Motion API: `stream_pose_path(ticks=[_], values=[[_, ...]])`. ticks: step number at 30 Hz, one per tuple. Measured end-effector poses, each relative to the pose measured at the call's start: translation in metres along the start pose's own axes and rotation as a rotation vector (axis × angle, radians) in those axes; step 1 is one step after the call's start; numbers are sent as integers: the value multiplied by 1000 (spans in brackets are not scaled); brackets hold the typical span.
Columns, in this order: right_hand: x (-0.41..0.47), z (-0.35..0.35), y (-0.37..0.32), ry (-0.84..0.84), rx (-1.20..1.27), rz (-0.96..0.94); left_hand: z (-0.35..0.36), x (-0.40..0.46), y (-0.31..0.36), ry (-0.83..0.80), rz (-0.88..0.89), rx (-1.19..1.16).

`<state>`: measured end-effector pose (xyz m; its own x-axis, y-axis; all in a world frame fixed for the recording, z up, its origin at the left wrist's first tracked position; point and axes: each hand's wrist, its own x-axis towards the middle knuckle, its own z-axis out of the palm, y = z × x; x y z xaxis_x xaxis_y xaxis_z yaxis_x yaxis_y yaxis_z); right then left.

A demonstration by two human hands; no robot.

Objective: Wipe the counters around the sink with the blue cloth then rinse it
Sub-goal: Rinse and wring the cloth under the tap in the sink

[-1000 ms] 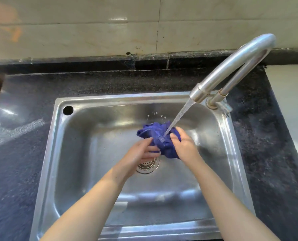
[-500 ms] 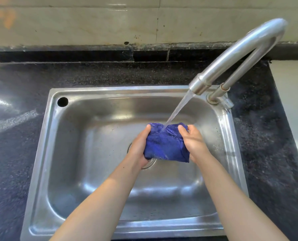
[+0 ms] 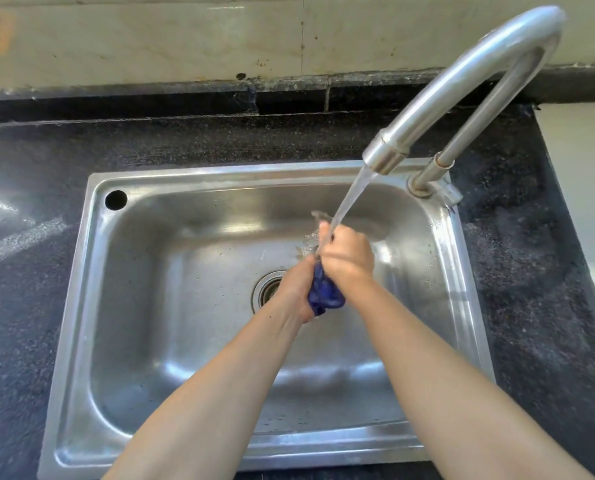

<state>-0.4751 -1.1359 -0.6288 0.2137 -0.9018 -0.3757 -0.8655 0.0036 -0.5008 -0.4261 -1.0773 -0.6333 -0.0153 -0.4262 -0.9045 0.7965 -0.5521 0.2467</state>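
Speckled dark stone table point(image 3: 29, 306) surrounds a rectangular brushed-steel sink point(image 3: 81, 306). Above the round drain point(image 3: 266, 289), left hand point(image 3: 294, 289) and right hand point(image 3: 346, 258) each hold a tight grip on the bunched blue cloth point(image 3: 324, 294). Water from the curved steel faucet point(image 3: 462, 81) strikes the right hand.

Sink point(image 3: 91, 306): brushed steel, satin sheen. Tap point(image 3: 427, 109): smooth polished metal. Counter point(image 3: 531, 306): dark speckled stone, glossy. Wall point(image 3: 150, 39): glazed tile. Cloth point(image 3: 324, 296) in my grip: wet blue fabric.
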Motion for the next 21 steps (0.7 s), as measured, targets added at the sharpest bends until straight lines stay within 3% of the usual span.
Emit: stream_pose_path(ticks=[5, 8, 11, 13, 15, 17, 19, 21], values=[[26, -4, 49, -174, 160, 60, -15, 0, 22, 26, 44, 304], [18, -15, 61, -369, 185, 89, -28, -3, 43, -100, 75, 360], [-2, -28, 49, -525, 519, -31, -26, -7, 53, -183, 147, 543], [-11, -30, 40, -623, 566, -113, -18, -12, 55, -198, 229, 649], [-13, -25, 37, -585, 527, -124, -16, -10, 59, -140, 303, 573], [-12, -21, 37, -435, 568, -14, -24, -5, 60, -43, 347, 383], [-15, -19, 37, -374, 785, 134, -32, -5, 53, -19, 377, 324], [-21, -17, 38, -429, 1146, 257, -40, -2, 35, -52, 393, 508]])
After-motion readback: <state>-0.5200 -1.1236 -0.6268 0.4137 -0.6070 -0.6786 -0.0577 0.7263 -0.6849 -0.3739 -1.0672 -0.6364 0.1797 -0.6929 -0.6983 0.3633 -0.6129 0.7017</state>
